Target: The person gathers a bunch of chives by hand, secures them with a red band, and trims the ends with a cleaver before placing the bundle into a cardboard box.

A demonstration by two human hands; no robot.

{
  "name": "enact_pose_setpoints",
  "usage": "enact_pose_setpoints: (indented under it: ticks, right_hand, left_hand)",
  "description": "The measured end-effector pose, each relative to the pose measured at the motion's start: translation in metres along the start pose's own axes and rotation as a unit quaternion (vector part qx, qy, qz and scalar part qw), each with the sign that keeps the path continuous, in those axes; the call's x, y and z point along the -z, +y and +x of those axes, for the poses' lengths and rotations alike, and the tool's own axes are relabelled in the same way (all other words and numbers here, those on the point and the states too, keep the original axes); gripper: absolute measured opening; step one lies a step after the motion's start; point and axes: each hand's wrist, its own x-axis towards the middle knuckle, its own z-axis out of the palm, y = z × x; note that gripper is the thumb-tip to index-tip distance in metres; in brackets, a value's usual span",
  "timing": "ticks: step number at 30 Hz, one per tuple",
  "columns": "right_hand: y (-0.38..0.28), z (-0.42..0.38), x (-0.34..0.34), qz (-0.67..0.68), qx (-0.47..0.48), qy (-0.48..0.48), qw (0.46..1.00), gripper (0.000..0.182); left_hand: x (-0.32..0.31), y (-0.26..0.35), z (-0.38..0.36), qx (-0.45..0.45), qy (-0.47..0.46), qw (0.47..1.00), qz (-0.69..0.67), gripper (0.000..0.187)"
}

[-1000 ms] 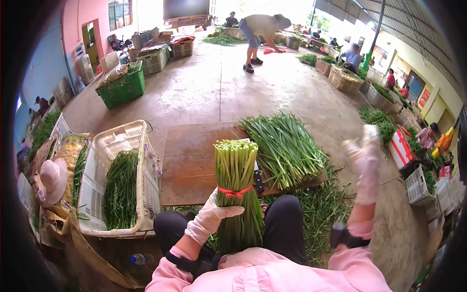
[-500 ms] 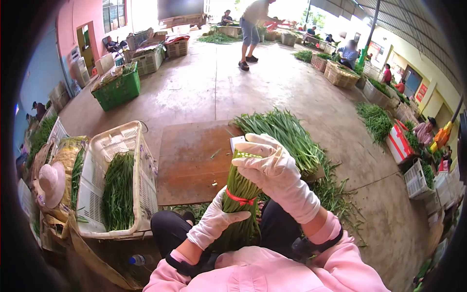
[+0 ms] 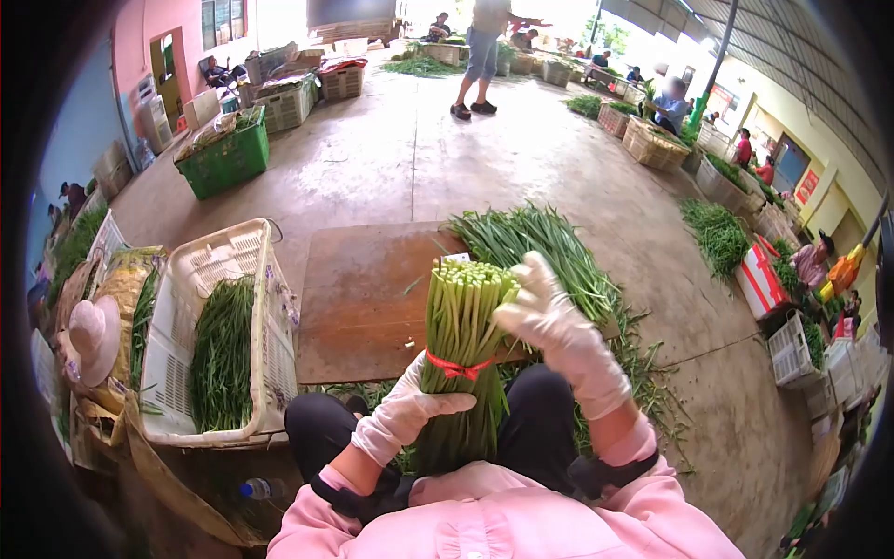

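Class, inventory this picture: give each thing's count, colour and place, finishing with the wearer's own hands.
Tied bunch: one, green, upright in the left hand
Tie: one, red, around the bunch
Board: one, brown, front centre
Leafy pile: one, green, board's right side
Loose leaves: uncountable, green, floor at right
White crate: one, holding greens, left of board
Hat: one, pale pink, far left
Bottle: one, clear and blue, lower left
Green crate: one, back left
Standing person: one, blue shorts, back centre
Other people, baskets: several, too small to count surely, background
Left hand: one, white-gloved, gripping bunch
Right hand: one, white-gloved, beside bunch's top
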Motion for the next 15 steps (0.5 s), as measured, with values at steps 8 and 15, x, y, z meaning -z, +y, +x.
enact_pose_setpoints:
  ticks: [8,15]
  right_hand:
    - [-0.008,0.031,-0.064,0.089,0.007,-0.119,0.989,0.038]
    - [-0.095,0.026,-0.102,-0.214,0.347,-0.127,0.904,0.050]
  left_hand:
    - [-0.004,0.035,-0.014,-0.133,0.050,0.985,0.096,0.083]
    - [0.039,0.097,-0.053,-0.211,0.368,0.758,0.495,0.057]
